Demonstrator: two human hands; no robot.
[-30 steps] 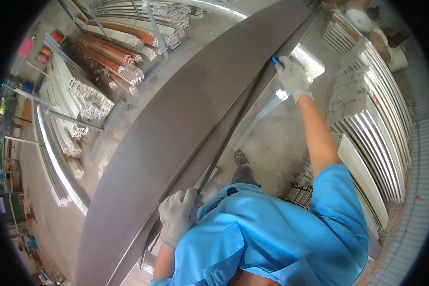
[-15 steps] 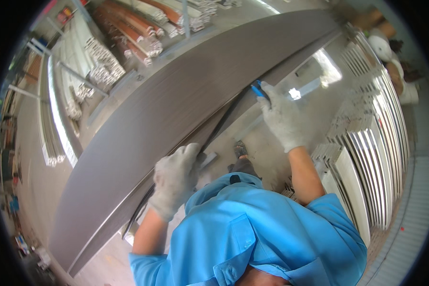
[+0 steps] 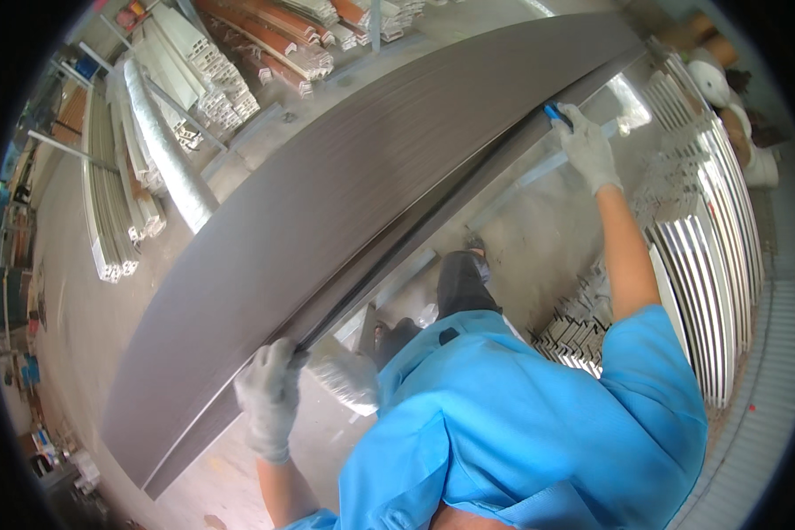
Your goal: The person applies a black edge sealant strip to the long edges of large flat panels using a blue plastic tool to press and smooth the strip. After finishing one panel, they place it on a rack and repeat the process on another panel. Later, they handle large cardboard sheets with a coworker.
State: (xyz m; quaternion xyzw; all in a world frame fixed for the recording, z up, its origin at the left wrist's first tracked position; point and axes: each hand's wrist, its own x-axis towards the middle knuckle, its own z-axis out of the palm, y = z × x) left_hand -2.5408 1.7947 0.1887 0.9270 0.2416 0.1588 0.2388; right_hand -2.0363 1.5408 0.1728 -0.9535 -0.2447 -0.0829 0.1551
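Note:
A long dark grey-brown panel (image 3: 353, 150) with a step along its near side stretches across the view. A thin black strip (image 3: 389, 262) runs along that step. My left hand (image 3: 269, 397), in a pale work glove, is closed on the strip at the panel's near left edge; its fingertips are partly hidden. My right hand (image 3: 589, 150), gloved too, is closed round a small blue tool (image 3: 554, 113) at the panel's near edge, toward the far right. The tool's kind does not show.
Stacks of white profiles (image 3: 208, 79) and brown profiles (image 3: 269, 40) lie beyond the panel. A silvery wrapped bundle (image 3: 163, 146) stands out at the left. On the right are racked white lengths (image 3: 707, 291). A plastic-wrapped piece (image 3: 346, 371) is beside my left hand.
My hands have moved apart along the panel: the right one farther right and away with the blue tool, the left one left and nearer. The black strip now lies closer along the step.

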